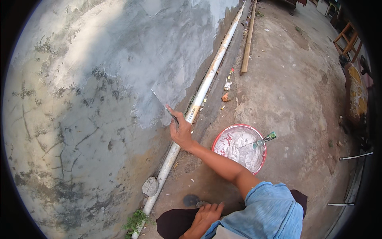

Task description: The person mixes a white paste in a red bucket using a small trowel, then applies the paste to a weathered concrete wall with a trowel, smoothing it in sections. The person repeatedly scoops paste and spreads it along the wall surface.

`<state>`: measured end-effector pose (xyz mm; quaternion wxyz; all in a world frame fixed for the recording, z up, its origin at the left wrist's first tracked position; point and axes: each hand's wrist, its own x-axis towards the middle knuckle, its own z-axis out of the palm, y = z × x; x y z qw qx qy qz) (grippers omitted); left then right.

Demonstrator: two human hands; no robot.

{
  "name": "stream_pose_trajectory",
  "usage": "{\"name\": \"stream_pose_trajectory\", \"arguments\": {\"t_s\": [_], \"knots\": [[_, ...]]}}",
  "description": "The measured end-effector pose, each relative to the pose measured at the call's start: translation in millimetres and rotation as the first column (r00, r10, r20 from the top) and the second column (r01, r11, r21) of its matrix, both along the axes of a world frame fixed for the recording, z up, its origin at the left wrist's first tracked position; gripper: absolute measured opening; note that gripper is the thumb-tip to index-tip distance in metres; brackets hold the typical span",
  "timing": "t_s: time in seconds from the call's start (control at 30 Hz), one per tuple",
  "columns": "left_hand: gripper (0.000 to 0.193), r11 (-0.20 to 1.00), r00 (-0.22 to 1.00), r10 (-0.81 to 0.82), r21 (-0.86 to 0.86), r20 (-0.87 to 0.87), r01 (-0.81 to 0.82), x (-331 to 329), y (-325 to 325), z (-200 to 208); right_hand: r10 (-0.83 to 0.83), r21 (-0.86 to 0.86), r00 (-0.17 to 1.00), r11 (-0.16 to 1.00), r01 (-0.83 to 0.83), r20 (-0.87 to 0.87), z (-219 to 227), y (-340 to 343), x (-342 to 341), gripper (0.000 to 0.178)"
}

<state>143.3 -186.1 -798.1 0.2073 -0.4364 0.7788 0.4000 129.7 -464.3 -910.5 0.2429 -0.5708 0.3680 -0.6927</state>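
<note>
My right hand [181, 130] is closed around a putty knife [160, 99], whose thin blade meets the wall [91, 135] at the lower edge of a pale, smeared coat of putty [159, 71]. Lower down, the wall is bare, cracked and stained. My left hand [208, 216] lies on my dark-trousered knee, its fingers loosely spread and holding nothing. Under my right forearm stands a red-rimmed tub [213, 148] with whitish putty [237, 148] in it. Another tool, with a green patterned handle [264, 140], stands in that putty; its lower end is buried.
A white pipe [207, 81] runs along the foot of the wall, with a round grey lump [150, 186] beside it. Beyond lie a bamboo pole [249, 40] and a broken brick piece [227, 96]. Weeds [136, 221] grow near the pipe's close end. A wooden stool [348, 40] stands far right.
</note>
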Motion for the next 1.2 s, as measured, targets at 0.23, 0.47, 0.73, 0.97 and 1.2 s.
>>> {"name": "stream_pose_trajectory", "arguments": {"t_s": [0.23,0.47,0.73,0.97,1.2], "knots": [[0.053,0.998,0.999,-0.034,-0.056,0.009,0.035,-0.1,2.7,-3.7,-0.319,0.393,0.927,0.892,0.222,0.200,-19.2,-107.1,-84.7,0.048],[0.052,0.998,1.000,-0.019,-0.058,0.000,0.019,-3.8,2.5,1.7,0.046,0.140,0.988,0.988,-0.068,0.150,21.4,9.2,10.7,0.059],[0.048,0.955,0.993,0.036,-0.290,-0.110,-0.067,4.0,43.2,-55.9,-0.166,0.304,0.947,0.950,0.078,0.274,2.8,-39.2,-46.6,0.041],[0.063,0.977,0.985,0.118,-0.192,0.123,-0.093,5.1,52.6,-87.1,-0.175,0.224,0.983,0.962,0.158,0.061,-12.5,-8.3,0.5,0.044],[0.062,0.960,0.971,0.229,-0.152,-0.065,-0.237,20.4,52.1,-108.5,-0.173,-0.010,0.908,0.982,0.191,0.382,107.7,-105.5,-85.3,0.042]]}}
